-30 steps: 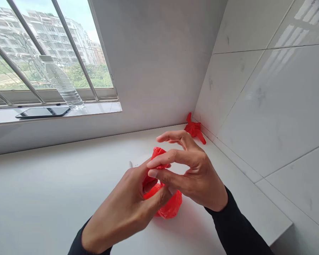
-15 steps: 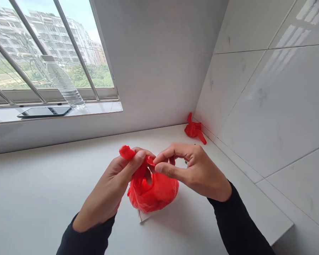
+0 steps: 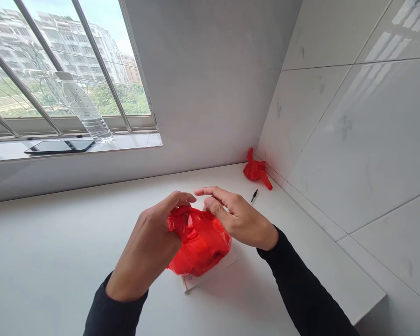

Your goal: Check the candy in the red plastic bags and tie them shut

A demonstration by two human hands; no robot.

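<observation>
A red plastic bag [image 3: 203, 247], crumpled and bulging, rests on a white sheet of paper [image 3: 192, 282] on the table. Its contents do not show. At the bag's upper left, my left hand [image 3: 154, 238] is curled around the gathered plastic, its fingertips partly hidden. My right hand [image 3: 236, 217] is at the upper right edge of the bag. Its index finger reaches out toward my left fingers, with the thumb apart below; the other fingers are mostly out of sight.
A smaller knotted red bag [image 3: 255, 171] lies in the far corner of the white table [image 3: 56, 252]. Near it is a pen [image 3: 254, 195]. On the windowsill are a dark tablet [image 3: 61, 147] and a clear water bottle [image 3: 86, 109]. A tiled wall [image 3: 364, 140] borders the right side.
The twisted ends that both hands pinched above the bag no longer stand up. My hands are lower, around the bag's top, and the right fingers have spread. The pen shows more fully.
</observation>
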